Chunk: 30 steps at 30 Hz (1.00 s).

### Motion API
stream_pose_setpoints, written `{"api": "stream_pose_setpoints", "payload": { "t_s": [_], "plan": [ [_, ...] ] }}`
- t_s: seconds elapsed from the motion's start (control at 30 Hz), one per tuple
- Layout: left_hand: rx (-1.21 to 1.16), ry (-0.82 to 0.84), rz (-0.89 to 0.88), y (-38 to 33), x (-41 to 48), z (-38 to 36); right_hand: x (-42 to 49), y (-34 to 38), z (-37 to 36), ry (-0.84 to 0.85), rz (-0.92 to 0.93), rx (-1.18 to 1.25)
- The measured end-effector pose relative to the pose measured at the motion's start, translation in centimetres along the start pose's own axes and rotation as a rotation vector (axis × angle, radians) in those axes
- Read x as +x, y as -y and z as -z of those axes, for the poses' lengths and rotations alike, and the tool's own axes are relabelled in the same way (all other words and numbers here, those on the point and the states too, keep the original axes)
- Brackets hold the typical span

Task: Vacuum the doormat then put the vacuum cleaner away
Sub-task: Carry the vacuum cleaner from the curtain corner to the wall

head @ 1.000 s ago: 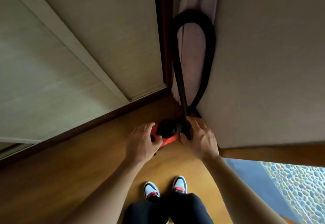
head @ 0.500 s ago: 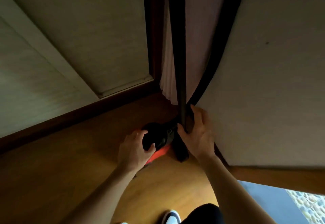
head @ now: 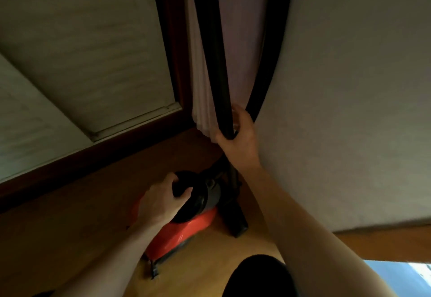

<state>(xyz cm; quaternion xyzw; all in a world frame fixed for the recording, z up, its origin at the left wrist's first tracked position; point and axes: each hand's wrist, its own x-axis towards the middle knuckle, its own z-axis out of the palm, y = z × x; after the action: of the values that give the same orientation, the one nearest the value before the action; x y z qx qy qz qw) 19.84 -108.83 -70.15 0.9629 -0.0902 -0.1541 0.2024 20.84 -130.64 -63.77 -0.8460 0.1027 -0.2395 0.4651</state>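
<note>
A red vacuum cleaner [head: 186, 229] with a black top stands on the wooden floor in a corner, close to the wall. My left hand [head: 163, 201] grips the black top part of its body. Its black wand [head: 217, 58] stands upright against a pale curtain, and my right hand [head: 240, 138] is wrapped around the wand at about mid-height. The black hose [head: 268, 63] curves up beside the wand along the wall's edge. The floor nozzle [head: 238, 222] rests on the floor to the right of the body.
A pale curtain [head: 242, 40] hangs in the gap between a dark wooden frame [head: 170, 51] and a light wall [head: 349, 110] on the right. A panelled door [head: 81, 51] fills the left. A blue mat [head: 391, 275] shows at the bottom right. My dark-trousered knee [head: 256, 278] is below.
My right hand has slid up the wand from near the vacuum body to mid-height. My left hand stays on the black top. The view has moved closer to the corner.
</note>
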Motion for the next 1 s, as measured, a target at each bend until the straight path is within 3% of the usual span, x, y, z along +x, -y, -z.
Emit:
{"api": "stream_pose_setpoints", "payload": {
  "t_s": [0.27, 0.43, 0.87, 1.0],
  "plan": [
    [-0.020, 0.056, -0.078, 0.4, 1.8, -0.8, 2.5, 1.2, -1.6, -0.063, -0.030, 0.139],
    [-0.101, 0.182, -0.035, 0.1, 3.2, -1.1, 4.4, 1.7, -2.3, -0.066, -0.041, 0.192],
    [-0.138, 0.166, -0.013, 0.5, 3.1, -0.9, 2.6, 2.6, -2.5, -0.120, -0.062, 0.209],
    [-0.143, 0.127, -0.017, 1.2, 2.2, 0.1, 1.9, 5.0, -1.3, -0.145, 0.007, 0.154]
  ]
}}
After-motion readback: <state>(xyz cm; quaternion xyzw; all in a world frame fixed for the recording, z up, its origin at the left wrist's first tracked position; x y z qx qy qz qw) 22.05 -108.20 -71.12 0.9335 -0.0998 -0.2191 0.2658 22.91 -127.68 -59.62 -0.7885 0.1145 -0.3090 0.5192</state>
